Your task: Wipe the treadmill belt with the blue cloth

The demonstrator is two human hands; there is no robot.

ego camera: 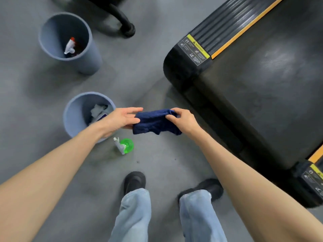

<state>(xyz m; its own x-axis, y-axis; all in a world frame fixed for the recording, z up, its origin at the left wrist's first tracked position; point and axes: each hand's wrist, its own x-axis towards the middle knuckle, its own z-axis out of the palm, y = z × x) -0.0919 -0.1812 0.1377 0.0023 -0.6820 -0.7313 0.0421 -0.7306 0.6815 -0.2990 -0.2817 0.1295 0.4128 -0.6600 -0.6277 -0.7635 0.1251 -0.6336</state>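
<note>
A person standing on a grey floor holds a blue cloth stretched between both hands, in the air beside the rear end of a treadmill. The cloth's long axis runs left to right across the view, its lower edge sagging in loose folds. The left grip pinches the cloth's left end between thumb and lower fingers, with the index finger stretched out straight above it. The right grip has its fingers curled onto the bunched upper right corner. The cloth hangs apart from the dark treadmill belt, which lies to the right.

A yellow-and-black warning label with pictograms sits on the ribbed side rail by an orange stripe; its writing is too blurred to read. A second such label shows at the lower right.

To the left stand two grey bins: the far bin holds a red-capped spray bottle, and the near bin holds crumpled cloths. A green spray bottle stands on the floor just beside the near bin, below the left grip.
</note>
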